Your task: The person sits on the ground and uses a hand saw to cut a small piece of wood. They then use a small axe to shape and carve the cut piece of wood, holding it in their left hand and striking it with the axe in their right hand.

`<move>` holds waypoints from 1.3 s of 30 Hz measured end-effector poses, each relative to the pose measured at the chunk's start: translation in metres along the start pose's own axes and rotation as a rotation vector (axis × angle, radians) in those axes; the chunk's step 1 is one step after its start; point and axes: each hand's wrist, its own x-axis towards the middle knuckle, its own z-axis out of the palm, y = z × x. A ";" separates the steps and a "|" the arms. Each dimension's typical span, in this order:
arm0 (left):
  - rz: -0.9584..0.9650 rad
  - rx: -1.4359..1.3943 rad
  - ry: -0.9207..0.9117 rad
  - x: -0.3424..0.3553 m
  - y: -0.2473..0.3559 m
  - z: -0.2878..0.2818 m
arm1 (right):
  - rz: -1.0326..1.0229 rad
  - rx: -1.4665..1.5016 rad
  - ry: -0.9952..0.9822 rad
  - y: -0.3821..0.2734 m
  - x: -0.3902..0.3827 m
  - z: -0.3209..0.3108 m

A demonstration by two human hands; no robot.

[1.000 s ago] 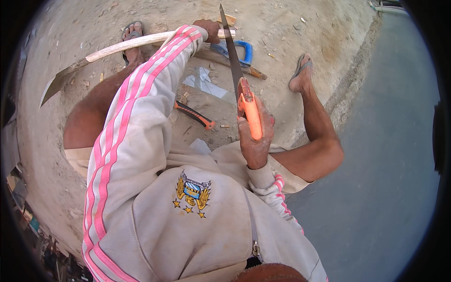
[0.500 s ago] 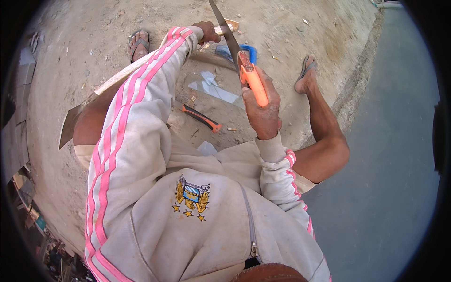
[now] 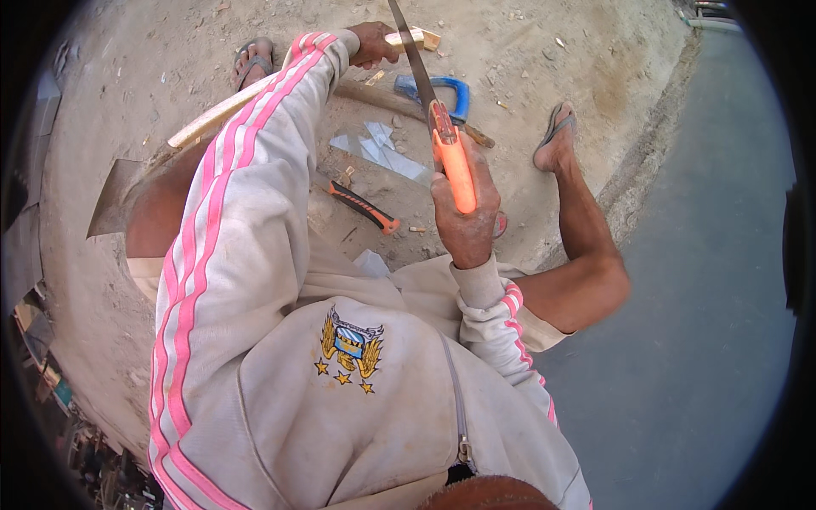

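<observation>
My right hand (image 3: 467,208) is wrapped round the orange handle of a hand saw (image 3: 457,170). The saw's dark blade points away from me and crosses a pale wood strip (image 3: 404,38) near its far end. My left hand (image 3: 372,45) is closed on that strip just left of the blade. The strip runs back under my left sleeve to its near end beside my left knee, and its middle is hidden by the arm. On the ground beyond my right hand lies a blue curved tool handle (image 3: 461,98), partly behind the saw.
A tool with a black and orange handle (image 3: 364,210) lies between my legs, near whitish translucent sheet pieces (image 3: 382,155). A round wooden stick (image 3: 374,96) lies farther off. A flat grey plate (image 3: 115,200) juts out by my left knee. Smooth grey paving (image 3: 680,297) borders the dirt.
The saw and my right hand have shifted slightly toward me. My left hand still grips the strip. The view has moved slightly, showing more of the wooden stick.
</observation>
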 end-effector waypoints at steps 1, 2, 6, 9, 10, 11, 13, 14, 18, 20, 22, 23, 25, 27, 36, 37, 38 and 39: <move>0.013 -0.005 0.000 0.003 -0.003 -0.004 | -0.033 -0.030 0.008 0.003 -0.009 -0.003; 0.028 -0.003 0.011 0.006 -0.004 -0.015 | -0.078 -0.054 0.018 0.003 -0.014 -0.005; 0.004 0.011 -0.061 -0.014 0.023 -0.014 | -0.013 0.000 0.039 -0.001 -0.043 -0.018; -0.017 -0.069 -0.170 -0.016 0.020 0.011 | -0.057 -0.050 0.014 0.007 -0.003 -0.001; -0.014 -0.093 -0.185 -0.011 0.018 0.006 | -0.082 -0.078 0.015 0.006 0.008 0.005; -0.005 -0.086 -0.154 -0.006 0.017 -0.003 | -0.052 -0.061 0.013 0.002 0.007 0.007; 0.000 -0.095 -0.101 -0.009 0.012 -0.011 | -0.067 -0.098 0.010 -0.005 -0.015 -0.001; 0.010 -0.073 -0.085 -0.008 0.017 -0.021 | -0.087 -0.118 0.020 -0.006 -0.022 -0.007; 0.016 0.005 -0.062 -0.013 0.023 -0.017 | -0.043 -0.092 -0.008 -0.010 -0.039 -0.014; 0.045 0.064 -0.042 -0.021 0.033 -0.016 | -0.104 -0.067 0.006 0.001 -0.013 -0.002; 0.079 0.111 -0.057 -0.012 0.036 -0.021 | -0.067 -0.033 0.031 0.000 -0.002 0.007; 0.081 0.122 -0.059 -0.013 0.030 -0.023 | -0.114 -0.100 0.050 -0.001 -0.006 0.006; 0.079 0.065 -0.035 -0.008 0.005 -0.027 | -0.106 -0.123 0.014 -0.007 -0.030 -0.003; 0.106 0.036 -0.038 -0.003 0.010 -0.021 | -0.080 -0.114 0.027 -0.008 -0.040 -0.006; 0.139 0.085 0.103 0.009 0.000 -0.045 | -0.053 -0.035 0.002 -0.041 -0.004 0.014; 0.134 0.071 0.094 0.012 0.001 -0.046 | -0.063 -0.072 0.034 -0.037 -0.007 0.013; 0.131 0.097 0.096 0.013 0.003 -0.043 | -0.044 -0.080 0.030 -0.036 -0.017 0.009; 0.116 0.111 0.118 0.011 -0.003 -0.043 | -0.036 -0.090 0.003 -0.035 -0.025 0.002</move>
